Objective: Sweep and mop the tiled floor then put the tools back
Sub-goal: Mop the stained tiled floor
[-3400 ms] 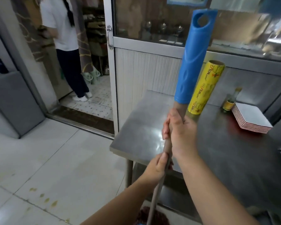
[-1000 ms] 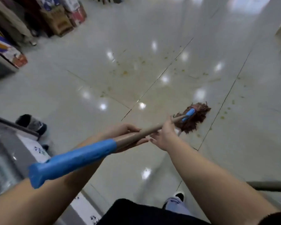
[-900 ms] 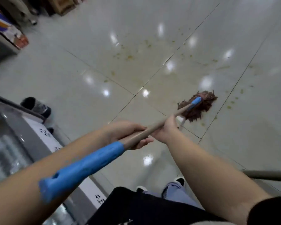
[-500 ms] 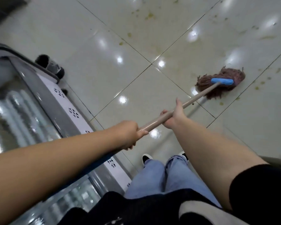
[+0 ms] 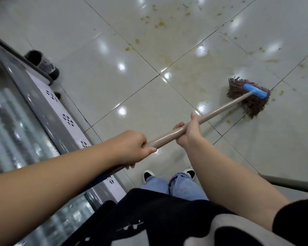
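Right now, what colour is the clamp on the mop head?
Bright blue, a bar across the reddish-brown mop head; clamp shows clearly in the head view.

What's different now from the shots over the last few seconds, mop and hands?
The mop, held upright by the steel table a few seconds ago, was lowered to the tiled floor and its head slid right across the yellowish spots. The view tipped down toward the feet. Unchanged: left hand and right hand keep their grip on the handle, right further down.

The mop head (image 5: 248,98) has slid rightward across the tiled floor (image 5: 132,86), onto the next tile.
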`<state>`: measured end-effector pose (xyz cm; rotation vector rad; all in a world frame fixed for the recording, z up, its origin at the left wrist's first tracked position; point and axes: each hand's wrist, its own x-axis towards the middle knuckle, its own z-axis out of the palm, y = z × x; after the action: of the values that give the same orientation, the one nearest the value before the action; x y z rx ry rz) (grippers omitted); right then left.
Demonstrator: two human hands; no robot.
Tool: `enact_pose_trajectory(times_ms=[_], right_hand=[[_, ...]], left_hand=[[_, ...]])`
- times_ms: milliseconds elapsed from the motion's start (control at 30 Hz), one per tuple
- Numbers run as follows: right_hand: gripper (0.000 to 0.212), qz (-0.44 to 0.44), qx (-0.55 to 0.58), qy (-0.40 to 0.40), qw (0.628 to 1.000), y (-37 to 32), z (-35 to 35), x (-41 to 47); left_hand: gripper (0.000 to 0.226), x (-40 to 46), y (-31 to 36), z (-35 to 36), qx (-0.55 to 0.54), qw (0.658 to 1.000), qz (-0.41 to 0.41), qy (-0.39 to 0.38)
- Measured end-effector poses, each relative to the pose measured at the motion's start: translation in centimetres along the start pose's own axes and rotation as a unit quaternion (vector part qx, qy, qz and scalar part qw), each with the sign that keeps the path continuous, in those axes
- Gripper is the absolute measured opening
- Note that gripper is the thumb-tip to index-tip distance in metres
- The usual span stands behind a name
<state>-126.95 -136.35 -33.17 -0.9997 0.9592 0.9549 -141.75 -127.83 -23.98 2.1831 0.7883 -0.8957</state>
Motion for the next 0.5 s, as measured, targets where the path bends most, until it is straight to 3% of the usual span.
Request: enact_pose_trajectory(times_ms=[200, 333, 500], right_hand=[[0.043, 0.075, -0.012, 0.066, 0.995, 4.5, -1.3, 1.9], [0.051, 0.144, -0.140, 0.089, 0.976, 8.3, -3.2, 4.1], [0.053, 0.177, -0.144, 0.086, 0.970, 10.8, -3.6, 5.3]], left_hand=[[0.043, 0.2, -3.5, 2.6, -0.080, 0.994, -0.063, -0.050], [0.052, -0.2, -5.7, 5.6, -0.195, 0.962, -0.167, -0.095], [0.051, -0.9, -8.2, 6.2, -0.244, 0.933, -0.221, -0.142]])
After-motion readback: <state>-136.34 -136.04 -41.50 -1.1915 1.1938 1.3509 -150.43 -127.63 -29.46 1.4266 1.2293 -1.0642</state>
